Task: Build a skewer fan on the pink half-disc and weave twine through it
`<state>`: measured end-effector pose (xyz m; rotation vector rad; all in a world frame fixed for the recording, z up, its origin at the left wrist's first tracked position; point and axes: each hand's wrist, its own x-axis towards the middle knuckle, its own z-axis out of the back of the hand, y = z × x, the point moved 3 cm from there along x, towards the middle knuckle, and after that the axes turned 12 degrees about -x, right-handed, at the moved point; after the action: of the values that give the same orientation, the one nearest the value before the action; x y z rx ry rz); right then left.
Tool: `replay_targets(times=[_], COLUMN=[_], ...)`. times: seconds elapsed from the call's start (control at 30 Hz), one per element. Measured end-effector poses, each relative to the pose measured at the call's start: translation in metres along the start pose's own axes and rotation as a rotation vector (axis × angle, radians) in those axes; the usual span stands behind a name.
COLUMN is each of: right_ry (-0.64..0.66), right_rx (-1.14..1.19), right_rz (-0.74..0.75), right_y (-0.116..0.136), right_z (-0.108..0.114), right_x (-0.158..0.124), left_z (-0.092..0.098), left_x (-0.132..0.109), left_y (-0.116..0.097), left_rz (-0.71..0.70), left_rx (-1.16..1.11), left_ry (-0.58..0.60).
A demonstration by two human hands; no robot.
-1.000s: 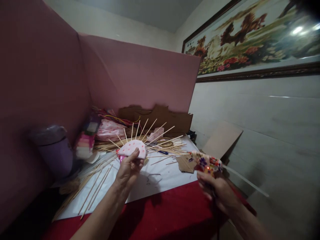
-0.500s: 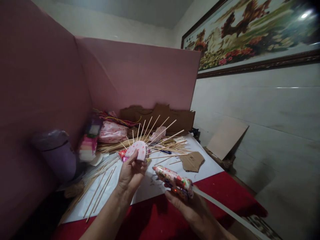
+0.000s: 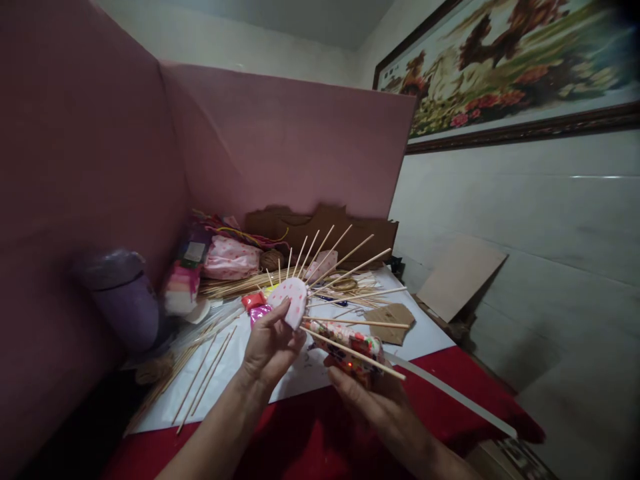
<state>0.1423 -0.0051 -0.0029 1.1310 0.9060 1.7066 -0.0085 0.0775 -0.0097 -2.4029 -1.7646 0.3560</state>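
Observation:
A round pad covered in pale pink dotted cloth is pinched in my left hand, thumb on its face. Thin wooden sticks fan out from the pad's far and right edges. In my right hand is a glue gun with a patterned body and a small lit red light. A long whitish glue stick trails from its back end. The gun's tip lies close to the pad's right edge, partly behind the lower sticks; whether they touch I cannot tell.
White paper covers part of the red tablecloth. Loose sticks lie at left, a torn cardboard piece at right. Behind are a dotted cloth bundle and cardboard. A purple bin stands far left.
My left hand has turned and shifted the pad slightly right, so its sticks now reach across the glue gun. The gun's tip is nearer the pad's edge. The view has shifted a little.

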Motion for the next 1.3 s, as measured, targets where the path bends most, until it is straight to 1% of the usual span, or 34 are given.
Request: replay_targets(times=[0.1,0.23,0.33,0.47,0.53,0.6,0.7,0.77,0.93,1.03,1.13,1.3], right_ry=[0.001,0.007,0.013,0.021,0.005,0.001,0.067,0.108,0.2,0.209,0.233,0.244], right_rx=[-0.011,-0.011,-0.008,-0.008,-0.013,-0.009,0.058,0.12,0.222,0.202,0.2,0.2], right_rz=[0.011,-0.014,-0.042,-0.035,-0.034,-0.065,-0.133,-0.14,-0.135,-0.121,-0.118,-0.15], right_y=[-0.003,-0.005,0.001,0.011,0.01,0.002,-0.011,-0.013,0.001,0.007,0.007,0.009], right_z=[0.0,0.0,0.002,0.005,0.005,0.005,0.005,0.006,0.012,0.014,0.013,0.012], right_x=[0.0,-0.001,0.0,0.001,0.001,0.001,0.0,0.001,0.005,0.007,0.008,0.01], left_z=[0.001,0.0,-0.001,-0.001,-0.001,-0.001,-0.004,-0.004,-0.003,-0.005,-0.007,-0.007], left_x=[0.0,-0.002,-0.003,-0.001,0.0,-0.001,-0.002,-0.002,-0.002,-0.003,-0.004,-0.003], left_y=[0.001,0.002,0.002,0.002,0.002,0.001,0.002,0.002,0.004,0.004,0.004,0.005], left_rz=[0.022,0.025,0.028,0.049,0.046,0.015,-0.009,0.002,0.044,0.049,0.038,0.039], left_rx=[0.001,-0.008,-0.013,-0.006,0.006,0.019,0.045,0.062,0.061,0.055,0.055,0.067], left_ry=[0.016,0.012,0.02,0.073,0.07,0.054,0.031,0.02,-0.002,0.001,-0.007,-0.017])
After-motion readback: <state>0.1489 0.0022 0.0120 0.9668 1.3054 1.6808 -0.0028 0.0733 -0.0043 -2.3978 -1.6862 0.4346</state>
